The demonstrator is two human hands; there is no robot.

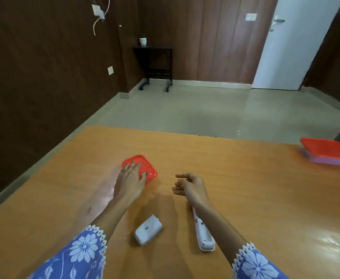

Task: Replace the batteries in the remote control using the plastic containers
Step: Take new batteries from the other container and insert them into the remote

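A small container with a red lid (149,168) sits on the wooden table (235,178) ahead of me. My left hand (129,181) lies spread on top of that lid, fingers apart. My right hand (188,187) hovers to the right of it, fingers loosely curled and holding nothing. The white remote control (204,236) lies lengthwise near me, partly hidden under my right forearm. Its white battery cover (148,229) lies apart, to the left of the remote. A second container with a red lid (326,151) stands at the table's far right edge. No batteries are visible.
Beyond the table's far edge is a grey tiled floor (205,109). A small dark side table (155,65) with a white object on it stands against the brown wall, and a white door (289,49) is at the back right.
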